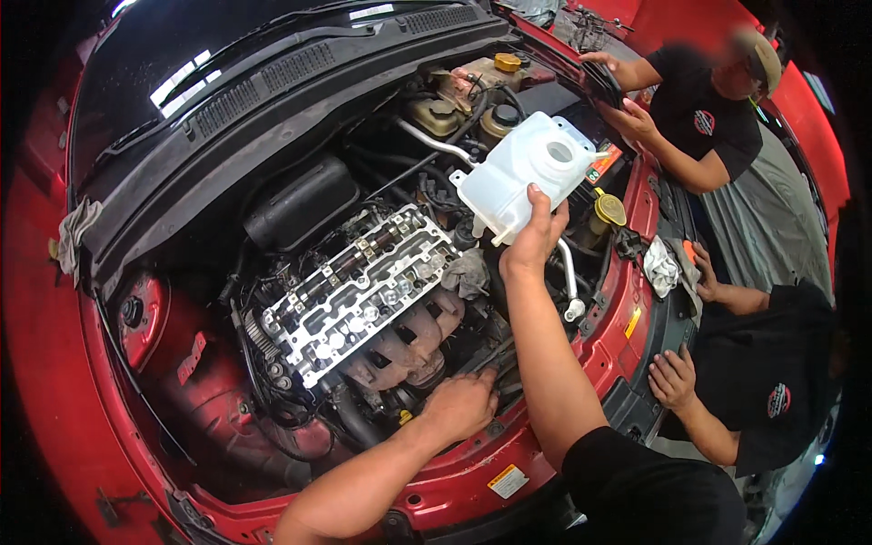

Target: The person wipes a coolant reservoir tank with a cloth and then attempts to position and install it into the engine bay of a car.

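Observation:
My right hand (538,238) grips a translucent white plastic coolant reservoir (518,177) by its lower edge, thumb on top. The reservoir is held above the right part of the engine bay, its round opening facing up. My left hand (460,406) reaches down between the exhaust manifold (409,350) and the red front crossmember, its fingertips partly hidden among dark parts. Beside it lies the engine's exposed cylinder head (363,291), with its cover off and camshaft showing.
A yellow-capped filler neck (609,209) and a metal pipe (570,277) stand right of the engine. A grey rag (467,274) lies by the cylinder head. At right, one person holds a dark tablet-like object (601,95); another person's hands (672,377) rest at the car's front edge.

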{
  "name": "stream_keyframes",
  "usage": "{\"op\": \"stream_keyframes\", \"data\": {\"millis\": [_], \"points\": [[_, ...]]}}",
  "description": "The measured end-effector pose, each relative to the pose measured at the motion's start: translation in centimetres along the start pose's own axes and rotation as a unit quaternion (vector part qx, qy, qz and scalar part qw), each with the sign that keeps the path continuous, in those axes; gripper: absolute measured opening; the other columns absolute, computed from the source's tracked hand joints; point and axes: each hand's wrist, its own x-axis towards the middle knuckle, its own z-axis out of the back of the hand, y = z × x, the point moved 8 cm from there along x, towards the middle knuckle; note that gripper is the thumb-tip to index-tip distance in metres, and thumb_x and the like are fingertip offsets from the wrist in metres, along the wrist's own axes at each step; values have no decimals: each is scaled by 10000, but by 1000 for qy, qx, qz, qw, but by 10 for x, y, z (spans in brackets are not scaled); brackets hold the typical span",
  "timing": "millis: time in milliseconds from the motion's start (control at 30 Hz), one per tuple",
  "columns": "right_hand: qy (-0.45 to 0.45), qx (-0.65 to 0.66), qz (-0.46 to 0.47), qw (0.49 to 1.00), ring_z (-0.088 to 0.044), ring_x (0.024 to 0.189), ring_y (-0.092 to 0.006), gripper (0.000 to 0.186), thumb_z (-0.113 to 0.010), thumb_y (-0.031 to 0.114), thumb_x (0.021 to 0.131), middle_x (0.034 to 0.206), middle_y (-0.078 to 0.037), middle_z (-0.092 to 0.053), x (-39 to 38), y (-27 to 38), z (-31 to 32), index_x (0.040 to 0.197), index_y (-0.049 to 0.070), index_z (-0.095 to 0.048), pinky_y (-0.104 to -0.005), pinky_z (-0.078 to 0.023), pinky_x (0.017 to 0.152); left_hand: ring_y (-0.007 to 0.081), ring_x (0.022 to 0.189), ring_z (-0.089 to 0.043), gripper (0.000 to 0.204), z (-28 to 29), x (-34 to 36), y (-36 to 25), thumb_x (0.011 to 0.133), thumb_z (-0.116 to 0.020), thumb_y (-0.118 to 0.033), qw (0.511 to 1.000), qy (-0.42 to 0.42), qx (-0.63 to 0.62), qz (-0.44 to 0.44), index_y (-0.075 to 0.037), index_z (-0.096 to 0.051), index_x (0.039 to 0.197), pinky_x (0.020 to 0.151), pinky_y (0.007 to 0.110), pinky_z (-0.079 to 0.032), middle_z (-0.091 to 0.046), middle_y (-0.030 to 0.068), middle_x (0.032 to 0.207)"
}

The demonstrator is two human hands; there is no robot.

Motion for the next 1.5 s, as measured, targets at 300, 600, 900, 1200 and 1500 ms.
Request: {"op": "stream_keyframes", "data": {"millis": [300,600,900,1200,1500], "points": [[2,-5,-29,1000,-564,1213,-295,750,-684,286,853,1329,-179,-539,-1,-5,-1,1441,-46,-357,-399,-429,1049,449,1031,-650,448,-2,0,1,966,-539,-237,1000,4,2,2,27,-540,1328,917,525,-512,-675,298,1062],[29,-12,-41,999,-478,1309,-325,985,-740,303,826,1440,-239,-428,0,-8,-2,1534,-57,-157,-413,-380,1111,449,1017,-654,432,-2,0,1,965,-543,-239,1000,-10,-1,1,11,-550,1317,916,527,-512,-674,295,1051],[60,27,-33,997,-491,1293,-317,961,-736,322,829,1418,-233,-446,7,-10,-4,1524,-55,-188,-413,-386,1101,442,999,-660,410,-3,-1,2,951,-547,-228,1000,-13,-3,-5,12,-556,1283,881,531,-524,-673,293,1040],[117,80,-67,988,-559,1273,-286,643,-571,426,917,1382,-114,-563,7,-18,-13,1421,42,-461,-425,-423,1073,441,1003,-657,399,-4,0,2,954,-550,-228,1000,-17,4,-2,18,-554,1268,882,529,-521,-674,293,1039],[152,108,-124,975,-527,1321,-292,692,-520,545,910,1429,-63,-546,-4,-14,-25,1471,148,-440,-489,-407,1080,430,993,-668,424,-2,0,1,955,-533,-227,1000,-7,2,-9,46,-544,1278,892,528,-521,-686,289,1018]]}}
